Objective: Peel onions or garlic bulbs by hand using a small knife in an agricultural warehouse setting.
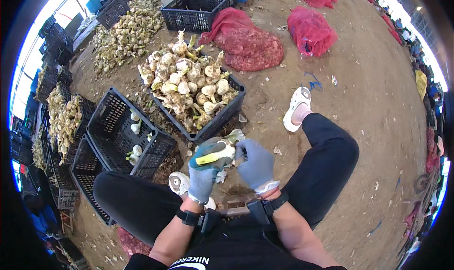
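My left hand (207,170), in a grey and teal work glove, grips a garlic bulb (230,150) with a cut yellow-green stem. Loose outer skin (235,135) sticks up from the bulb's far side. My right hand (256,163), in a grey glove, has its fingers curled against the bulb's right side; what lies inside them is hidden. Beyond my hands stands a black plastic crate (216,126) heaped with unpeeled garlic bulbs (191,82). Left of it, a tilted black crate (110,128) holds several clean white bulbs (135,128) with short green stems.
Another black crate (88,163) lies beside my left knee. Farther off are a garlic pile (127,29), crates (191,13) and red mesh sacks (248,44) (312,30). Blue twine (314,82) and skin scraps litter the dirt floor (372,128). Filled crates (64,117) line the left.
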Action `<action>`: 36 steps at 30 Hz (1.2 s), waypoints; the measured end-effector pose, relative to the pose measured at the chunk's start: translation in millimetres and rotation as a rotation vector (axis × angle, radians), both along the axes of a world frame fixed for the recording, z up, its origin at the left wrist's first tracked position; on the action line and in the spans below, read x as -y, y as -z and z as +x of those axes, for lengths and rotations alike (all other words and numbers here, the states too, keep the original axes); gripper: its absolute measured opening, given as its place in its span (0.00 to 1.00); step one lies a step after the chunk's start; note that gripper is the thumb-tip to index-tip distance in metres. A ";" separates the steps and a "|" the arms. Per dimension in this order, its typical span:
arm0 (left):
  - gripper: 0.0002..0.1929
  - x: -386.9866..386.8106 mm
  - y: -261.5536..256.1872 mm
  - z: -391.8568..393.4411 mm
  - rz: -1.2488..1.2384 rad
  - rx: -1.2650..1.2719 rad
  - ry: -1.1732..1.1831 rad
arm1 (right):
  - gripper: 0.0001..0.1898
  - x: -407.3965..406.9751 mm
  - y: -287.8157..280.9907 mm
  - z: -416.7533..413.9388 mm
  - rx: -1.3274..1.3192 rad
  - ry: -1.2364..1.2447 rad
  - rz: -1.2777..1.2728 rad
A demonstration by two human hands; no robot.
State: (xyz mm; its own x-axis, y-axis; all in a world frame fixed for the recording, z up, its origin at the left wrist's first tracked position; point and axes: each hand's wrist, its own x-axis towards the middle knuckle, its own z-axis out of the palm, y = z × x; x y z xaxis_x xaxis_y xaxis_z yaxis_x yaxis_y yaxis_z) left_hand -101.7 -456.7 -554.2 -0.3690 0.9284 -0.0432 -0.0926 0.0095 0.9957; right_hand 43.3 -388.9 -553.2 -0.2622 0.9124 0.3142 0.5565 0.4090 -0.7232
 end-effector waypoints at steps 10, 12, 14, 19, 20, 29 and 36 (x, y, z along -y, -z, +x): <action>0.22 -1.4 -12.9 1.3 0.071 0.313 -0.008 | 0.10 -3.9 -11.8 4.0 -0.175 -0.052 -0.173; 0.20 -1.4 -13.3 2.4 0.088 0.150 -0.058 | 0.10 3.1 -16.6 -3.6 -0.280 -0.071 -0.230; 0.21 1.2 -1.8 -1.3 0.104 0.001 -0.027 | 0.10 5.1 -12.0 -6.7 -0.237 -0.050 -0.192; 0.23 2.3 -5.5 -0.9 -0.005 0.172 -0.012 | 0.09 -1.5 -0.3 -5.5 -0.075 -0.045 -0.154; 0.23 0.5 -10.5 3.5 0.029 0.164 -0.031 | 0.08 -5.1 9.6 -6.1 -0.192 -0.015 -0.187; 0.20 3.3 -1.1 6.9 0.203 -0.267 0.126 | 0.09 -7.0 -10.3 -14.2 -0.210 0.022 -0.172; 0.20 4.3 -7.2 3.9 0.155 0.021 0.178 | 0.14 -16.3 11.4 -5.7 -0.637 0.152 -0.667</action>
State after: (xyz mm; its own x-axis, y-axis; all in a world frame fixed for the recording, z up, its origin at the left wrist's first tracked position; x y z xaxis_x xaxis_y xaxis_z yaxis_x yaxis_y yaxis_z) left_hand -97.7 -461.0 -546.9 -0.1990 0.9750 0.0985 -0.1240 -0.1248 0.9844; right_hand 37.5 -372.7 -564.6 -0.0839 0.9663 -0.2435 -0.0125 -0.2453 -0.9694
